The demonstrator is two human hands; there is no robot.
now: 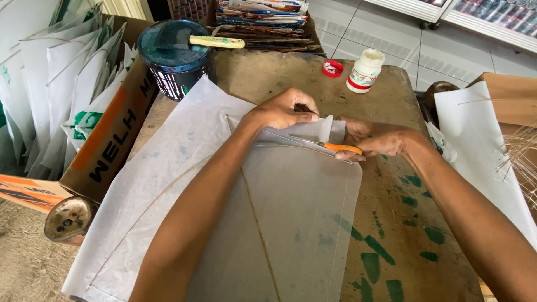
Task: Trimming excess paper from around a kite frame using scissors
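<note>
small kite-making workshop inside a shop, worn paint-stained wooden table (403,223) under the hands, cardboard box of finished white kites (72,84) left of the left hand (282,112), glue bottle (364,70) beyond the right hand (375,140), bundle of thin sticks (520,156) to its right, tiled floor, display coolers beyond

Scissors (335,146): handles hidden inside right hand (372,140). Translucent sheet (302,223) below them: lower part cut off by frame edge.
</note>
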